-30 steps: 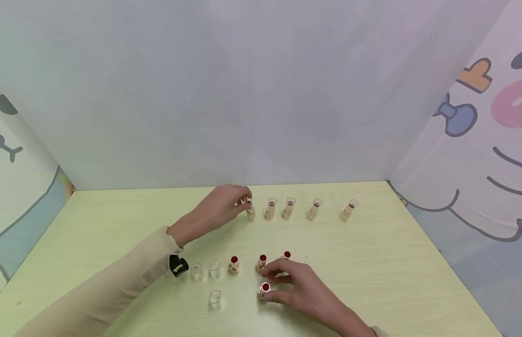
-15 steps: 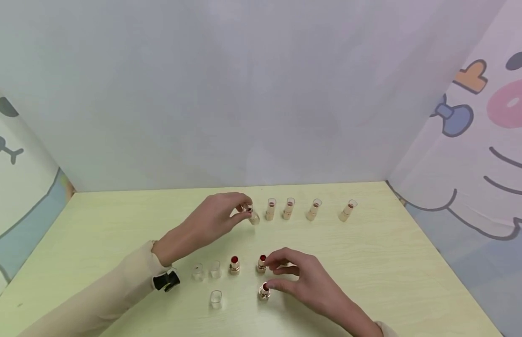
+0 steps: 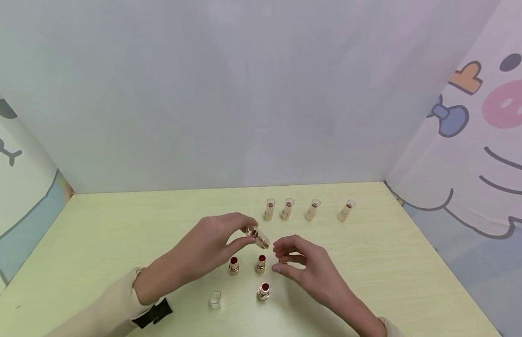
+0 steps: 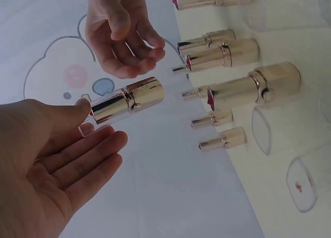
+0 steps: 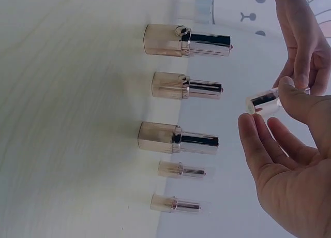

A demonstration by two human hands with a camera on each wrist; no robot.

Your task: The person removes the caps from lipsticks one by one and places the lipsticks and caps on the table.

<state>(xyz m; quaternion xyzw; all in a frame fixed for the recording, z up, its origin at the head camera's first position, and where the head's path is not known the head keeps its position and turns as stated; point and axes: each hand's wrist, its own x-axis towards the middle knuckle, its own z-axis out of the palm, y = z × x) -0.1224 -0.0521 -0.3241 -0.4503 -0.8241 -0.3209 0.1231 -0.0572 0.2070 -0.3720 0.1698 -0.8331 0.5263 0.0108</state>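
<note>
My left hand pinches a gold-and-clear lipstick by its transparent cap end, tilted above the table. In the left wrist view the lipstick points its base away from the thumb. My right hand is close by with loosely bent fingers, its fingertips near that lipstick's base; nothing is gripped. Uncapped lipsticks with red tips stand below: one at the left, one in the middle, one in front. Another lipstick is mostly hidden behind my right fingers.
Several capped lipsticks stand in a row at the back, the rightmost lipstick set apart. An empty clear cap stands front left; other clear caps show in the left wrist view. A pale curtain closes off the table's back edge.
My left hand has lifted the lipstick from the back row's left end and brought it toward me. My right hand has shifted right and away from me, off the front uncapped lipstick.
</note>
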